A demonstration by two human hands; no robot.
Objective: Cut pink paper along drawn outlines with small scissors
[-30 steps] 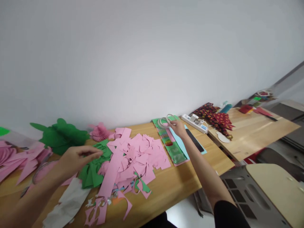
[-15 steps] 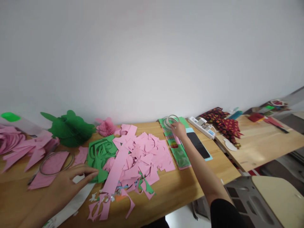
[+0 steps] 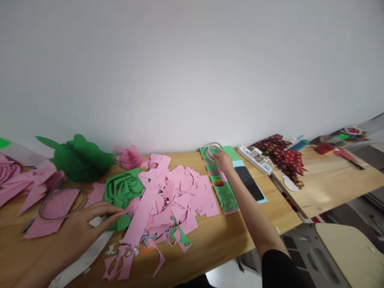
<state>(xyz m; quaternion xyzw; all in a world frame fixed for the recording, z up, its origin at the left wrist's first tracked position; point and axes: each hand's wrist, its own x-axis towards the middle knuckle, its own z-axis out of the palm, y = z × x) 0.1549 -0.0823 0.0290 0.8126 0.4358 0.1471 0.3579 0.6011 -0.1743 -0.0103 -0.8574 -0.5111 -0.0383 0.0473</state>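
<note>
My left hand (image 3: 96, 222) hovers by the green paper scraps (image 3: 124, 192), thumb and fingers a little apart, nothing visible between them. A large heap of pink paper scraps (image 3: 177, 196) lies to its right. My right hand (image 3: 222, 161) is closed at the edge of a roll of clear tape (image 3: 213, 151), which rests with another ring on a green printed packet (image 3: 224, 196). Its fingertips are partly hidden. A black phone (image 3: 249, 182) lies on light blue paper just right of my right forearm.
A green paper figure (image 3: 81, 160) and a small pink one (image 3: 130, 157) stand by the wall. At left, a metal ring (image 3: 45, 211) lies over pink paper. A white power strip (image 3: 255, 159), dark patterned cloth (image 3: 274, 150) and a chair (image 3: 345, 248) are at right.
The view has shifted slightly, so the items at left appear further left. My right hand stays at the tape roll; my left hand keeps nearly the same pose beside the green scraps.
</note>
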